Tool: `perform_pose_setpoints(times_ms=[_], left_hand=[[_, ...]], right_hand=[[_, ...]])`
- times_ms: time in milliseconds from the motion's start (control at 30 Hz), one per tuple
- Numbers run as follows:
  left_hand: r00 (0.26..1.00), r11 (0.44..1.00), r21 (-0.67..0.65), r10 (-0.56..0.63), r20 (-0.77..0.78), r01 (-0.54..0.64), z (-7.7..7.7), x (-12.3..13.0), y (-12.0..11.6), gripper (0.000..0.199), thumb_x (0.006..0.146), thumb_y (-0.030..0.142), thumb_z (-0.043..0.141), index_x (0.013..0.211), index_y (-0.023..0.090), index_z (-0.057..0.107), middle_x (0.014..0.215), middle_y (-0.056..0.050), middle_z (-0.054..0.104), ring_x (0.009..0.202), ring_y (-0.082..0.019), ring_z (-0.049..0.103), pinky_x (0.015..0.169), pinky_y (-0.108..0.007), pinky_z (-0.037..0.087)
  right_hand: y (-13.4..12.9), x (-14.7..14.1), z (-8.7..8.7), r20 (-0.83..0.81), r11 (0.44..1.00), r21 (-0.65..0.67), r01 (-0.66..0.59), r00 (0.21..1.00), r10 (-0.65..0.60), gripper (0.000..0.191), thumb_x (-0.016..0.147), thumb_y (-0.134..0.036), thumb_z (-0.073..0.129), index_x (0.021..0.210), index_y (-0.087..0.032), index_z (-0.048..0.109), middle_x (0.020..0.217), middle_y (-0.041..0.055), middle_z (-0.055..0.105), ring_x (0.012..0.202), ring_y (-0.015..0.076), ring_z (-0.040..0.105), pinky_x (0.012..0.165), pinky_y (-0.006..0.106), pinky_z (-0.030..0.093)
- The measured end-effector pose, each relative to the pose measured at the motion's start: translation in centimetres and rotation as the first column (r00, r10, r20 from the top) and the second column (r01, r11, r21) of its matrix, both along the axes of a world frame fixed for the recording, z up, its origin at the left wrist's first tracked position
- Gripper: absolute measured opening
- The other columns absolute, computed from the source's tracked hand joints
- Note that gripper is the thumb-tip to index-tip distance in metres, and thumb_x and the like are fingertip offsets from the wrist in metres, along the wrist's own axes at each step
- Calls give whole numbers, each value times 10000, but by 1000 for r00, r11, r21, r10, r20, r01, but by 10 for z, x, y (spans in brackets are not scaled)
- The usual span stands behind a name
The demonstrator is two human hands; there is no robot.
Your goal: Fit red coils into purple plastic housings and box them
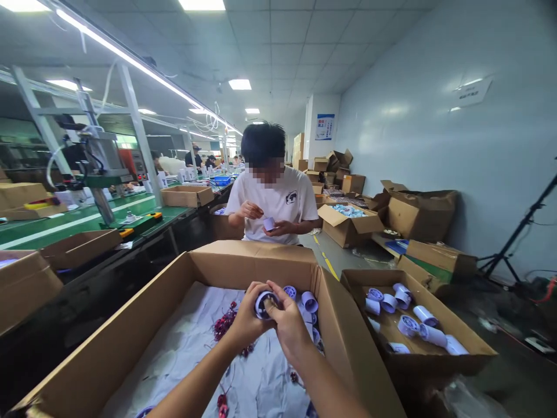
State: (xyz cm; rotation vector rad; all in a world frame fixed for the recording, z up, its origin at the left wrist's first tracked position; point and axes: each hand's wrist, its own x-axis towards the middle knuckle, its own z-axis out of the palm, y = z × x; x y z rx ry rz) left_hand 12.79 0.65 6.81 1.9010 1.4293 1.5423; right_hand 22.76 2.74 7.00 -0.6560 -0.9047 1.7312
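Note:
A short, round lavender plastic housing (260,306) with a dark inside is held above a large cardboard box (143,313). My left hand (248,316) wraps around its left side. My right hand (288,320) grips the right side, its thumb pressed into the opening; whatever lies under the thumb is hidden. Below, on white paper sheeting (174,342), sits a bundle of small red parts with wires (224,322). Another red wired part (222,403) lies nearer to me. More lavender housings (310,302) rest along the box's right side, partly covered by my right hand and arm.
An open carton (435,363) at right holds several lavender housings (409,326). Across the box, a co-worker (278,203) holds a similar housing. A green workbench (143,212) with a press machine (98,157) runs along the left. A black tripod (517,238) stands at far right.

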Motion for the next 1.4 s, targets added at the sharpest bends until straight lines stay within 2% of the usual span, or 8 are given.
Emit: perform_pose_setpoints(times_ms=[200, 367, 700, 867, 967, 1100, 1233, 1400], left_hand=[[999, 999, 27, -32, -11, 32, -1, 3, -4, 348, 555, 126, 640, 886, 186, 551, 908, -21, 532, 829, -172, 531, 748, -299, 452], [1000, 998, 61, -1, 3, 1, -2, 5, -7, 371, 530, 74, 611, 879, 183, 547, 894, -17, 524, 812, -165, 527, 728, -287, 448], [999, 998, 70, -1, -47, 5, 6, 5, -15, 360, 573, 101, 595, 920, 189, 558, 906, -33, 532, 832, -180, 545, 738, -302, 472], [999, 997, 83, 8, -38, -5, 7, 3, -15, 322, 565, 82, 553, 868, 190, 562, 881, -22, 531, 805, -170, 548, 718, -286, 469], [1000, 997, 70, 14, -8, -14, 7, 2, -13, 328, 545, 88, 573, 857, 188, 560, 871, -17, 529, 805, -172, 537, 721, -286, 458], [994, 999, -25, -21, 111, 24, 3, 1, -7, 346, 497, 81, 618, 822, 181, 555, 848, 4, 520, 793, -159, 517, 719, -265, 433], [957, 990, -78, -89, 277, 115, 0, -1, -2, 425, 456, 34, 616, 854, 172, 565, 861, 17, 506, 766, -132, 492, 689, -230, 401], [954, 993, -57, -82, 289, 103, 2, -2, -3, 432, 443, 9, 635, 839, 168, 569, 848, 16, 500, 765, -129, 472, 685, -224, 378]], right_hand=[[2, 4, -3, 94, 999, 38, 10, 996, -13, 500, 494, -257, 786, 977, -172, 693, 1002, 59, 714, 962, 228, 634, 889, 351, 475], [0, 2, -5, 146, 994, 101, 35, 988, -50, 454, 542, -274, 753, 982, -183, 693, 1004, 50, 708, 978, 219, 621, 911, 342, 460], [-10, 1, 4, 95, 993, 115, 26, 995, -37, 395, 543, -203, 694, 938, -189, 693, 926, 10, 717, 936, 201, 631, 866, 303, 471], [-11, -2, 4, 113, 992, 120, 40, 992, -54, 386, 549, -219, 689, 935, -191, 696, 918, 5, 718, 906, 191, 632, 846, 294, 478], [-8, -3, 2, 101, 993, 114, 22, 994, -33, 399, 541, -238, 710, 937, -191, 701, 958, 10, 716, 952, 200, 625, 889, 303, 462], [-2, 3, 3, 103, 998, 54, -28, 994, 22, 518, 470, -324, 817, 957, -184, 703, 984, 39, 713, 976, 227, 621, 911, 340, 460], [1, 13, 8, 56, 996, 14, -90, 994, 89, 582, 560, -525, 778, 1029, -193, 687, 1057, 87, 695, 976, 248, 627, 834, 364, 501], [1, 16, 8, 73, 987, 38, -159, 985, 156, 583, 599, -547, 751, 1069, -211, 673, 1092, 92, 682, 1000, 265, 619, 796, 374, 520]])
